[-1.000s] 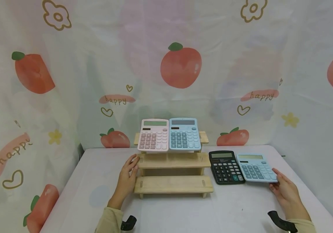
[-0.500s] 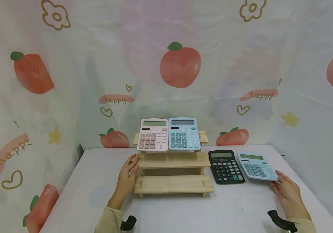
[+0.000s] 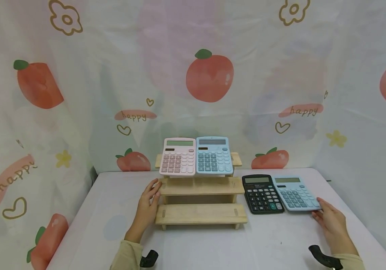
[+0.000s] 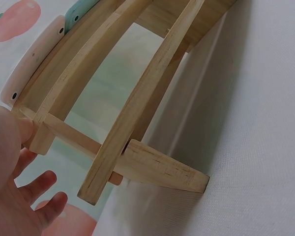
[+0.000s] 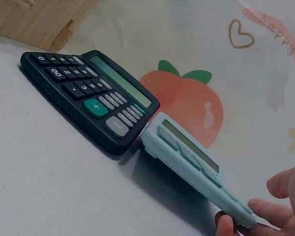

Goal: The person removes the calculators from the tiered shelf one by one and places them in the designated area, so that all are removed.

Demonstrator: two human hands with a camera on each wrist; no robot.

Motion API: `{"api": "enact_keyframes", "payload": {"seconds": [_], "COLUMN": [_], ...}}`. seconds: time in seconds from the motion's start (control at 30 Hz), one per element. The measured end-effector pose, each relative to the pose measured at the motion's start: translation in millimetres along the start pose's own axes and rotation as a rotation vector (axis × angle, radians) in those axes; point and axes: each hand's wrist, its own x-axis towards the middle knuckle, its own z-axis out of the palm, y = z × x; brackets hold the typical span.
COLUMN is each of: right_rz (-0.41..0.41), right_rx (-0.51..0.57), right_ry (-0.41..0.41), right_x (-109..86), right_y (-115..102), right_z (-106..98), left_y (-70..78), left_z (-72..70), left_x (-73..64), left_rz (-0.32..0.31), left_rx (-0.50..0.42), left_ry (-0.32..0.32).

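My right hand (image 3: 334, 225) holds a light blue calculator (image 3: 295, 194) by its near right corner. In the right wrist view, that end of the calculator is raised over a shadow, with fingertips (image 5: 226, 225) under the corner and the far end close against a black calculator (image 5: 88, 93). My left hand (image 3: 147, 206) rests its fingertips on the left end of the middle tier of a wooden stepped rack (image 3: 201, 214). The other fingers are spread in the left wrist view. On the top tier lean a pink calculator (image 3: 178, 157) and a second blue calculator (image 3: 214, 156), side by side.
The rack's two lower tiers are bare wood. A white cloth covers the table (image 3: 247, 247), with a fruit-printed curtain (image 3: 209, 120) behind and at both sides. Black curved bits of wrist gear (image 3: 326, 258) show near each sleeve.
The held blue calculator shifted slightly right, away from the black one, then came back left against it. My left hand and the rack have stayed still.
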Motion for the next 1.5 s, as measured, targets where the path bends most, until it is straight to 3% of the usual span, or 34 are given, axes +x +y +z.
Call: {"api": "enact_keyframes", "payload": {"seconds": [0.3,0.8,1.03,1.5], "right_rz": [-0.076,-0.136,-0.179,-0.18], "right_rx": [-0.147,-0.332,-0.5,-0.519], "right_ry": [-0.001,-0.03,-0.028,-0.013], "right_x": [-7.7,-13.8,-16.0,-21.0], "right_y": [-4.0,-7.4,-7.4,-11.2], "right_z": [8.2,14.7,9.8,12.4], "left_y": [2.0,3.2,3.2,1.1], "left_z": [0.4,-0.5,-0.3,-0.3], "left_x": [-0.2,0.0,-0.6,0.6], "left_rz": [0.002,-0.01,-0.024,-0.014], "left_rx": [0.002,-0.012,-0.018,-0.015], "left_ry": [-0.007,-0.007,-0.016,-0.014]}}
